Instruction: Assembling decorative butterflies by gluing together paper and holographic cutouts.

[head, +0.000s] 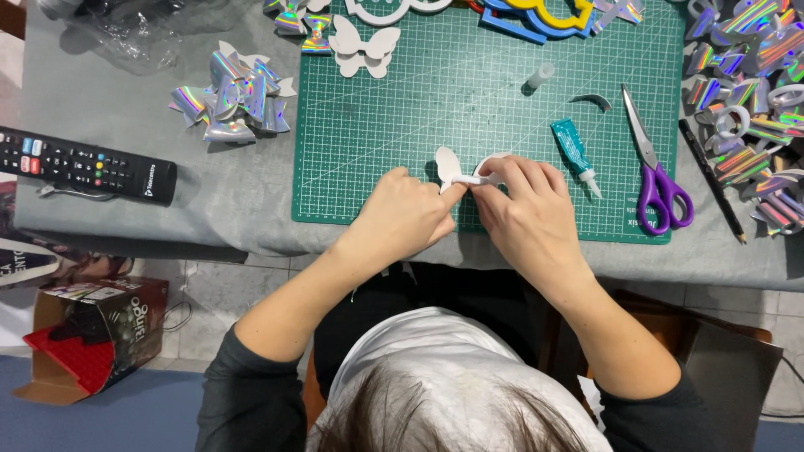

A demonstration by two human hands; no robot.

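Pinching one white bow-shaped cutout (459, 172) between them, the left hand (402, 219) and the right hand (529, 219) meet at the near edge of the green cutting mat (469, 100). Both hands are clenched on the piece: the left fingertips grip its middle, and the right fingers curl over its right loop. Its long axis runs left to right, with the rounded left lobe pointing up and away from the person. It looks flat, matte and stiff, like foam or card.

One pair of purple-handled scissors (657, 180) lies right of the hands, blades pointing away, beside one teal glue tube (575, 151) whose nozzle points toward the person, and one dark pencil (712, 180). Two white butterfly cutouts (362, 46) lie at the mat's far edge. Glossy holographic bows (234, 96) are heaped on the grey surface (226, 192), too overlapped to count. One black remote control (84, 163) lies at left.
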